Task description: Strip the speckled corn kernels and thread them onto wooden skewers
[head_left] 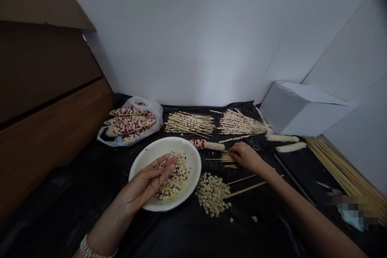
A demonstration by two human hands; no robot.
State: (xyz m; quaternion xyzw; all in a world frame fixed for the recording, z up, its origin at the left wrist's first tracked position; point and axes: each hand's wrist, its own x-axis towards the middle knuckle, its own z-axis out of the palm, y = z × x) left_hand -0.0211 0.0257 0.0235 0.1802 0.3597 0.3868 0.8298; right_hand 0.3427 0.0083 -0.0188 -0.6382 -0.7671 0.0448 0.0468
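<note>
Two hands at work over a black sheet (90,193). The left hand (148,181) hovers above a white plate (145,157), palm turned up, with fingers and thumb drawn together on a thin skewer (160,165); the stick's tip pokes out toward the plate's far rim. Kernels (177,177), pale with some red, lie heaped in the plate's right half, just beside the fingertips. The right hand (246,156) rests palm down on a small bundle of bare skewers (226,157) beyond the plate; its fingers curl over the sticks, but whether they grip cannot be told. A partly stripped cob (207,144) lies just behind that bundle. A loose kernel pile (211,197) sits on the sheet right of the plate, with two skewers (244,188) lying beside it. Further back: a plastic bag of red-speckled cobs (130,123) and two heaps of threaded skewers (189,123) (240,123). A white box (302,113) stands far right
</note>
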